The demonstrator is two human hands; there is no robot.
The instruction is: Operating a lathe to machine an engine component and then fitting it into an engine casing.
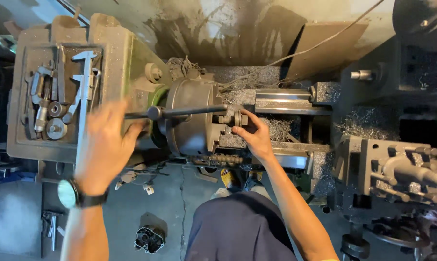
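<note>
While the left hand grips the end of a long dark bar that sticks out from the big round metal wheel of the machine, the right hand wraps its fingers around a small metal piece sitting in the front of that wheel. It looks like the piece is in place but is not yet let go, so the turning of the bar is only partly done. Tools lie in a tray on top of the machine.
</note>
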